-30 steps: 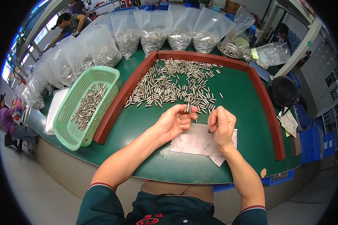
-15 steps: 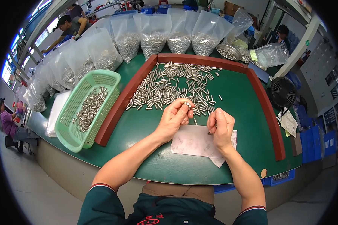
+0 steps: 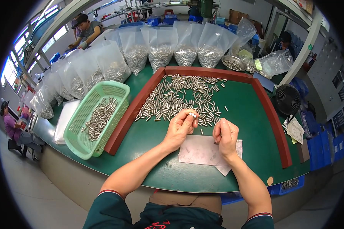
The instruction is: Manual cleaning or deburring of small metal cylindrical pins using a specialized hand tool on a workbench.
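Observation:
My left hand [image 3: 180,129] is closed on several small metal pins [image 3: 193,115], whose bright round ends show side by side between thumb and forefinger. To its right, my right hand [image 3: 226,136] is curled with thumb against fingers; whatever it may hold is hidden. Both hands are above a stained whitish cloth [image 3: 198,150] lying on the green table [image 3: 164,173]. Just beyond them spreads a loose pile of metal pins [image 3: 168,95]. One single pin [image 3: 202,132] lies between the hands, near the cloth's far edge.
A red-brown raised border [image 3: 208,71] frames the pile on three sides. On the left stands a green perforated basket [image 3: 77,142] with more pins. Clear plastic bags of pins [image 3: 135,51] line the far edge. At right are a black fan [image 3: 288,98] and a metal bowl [image 3: 234,63].
The whole view has shifted slightly, with the table lower in the picture. In my left hand the pin ends now show more clearly, in a row. My right hand stays curled.

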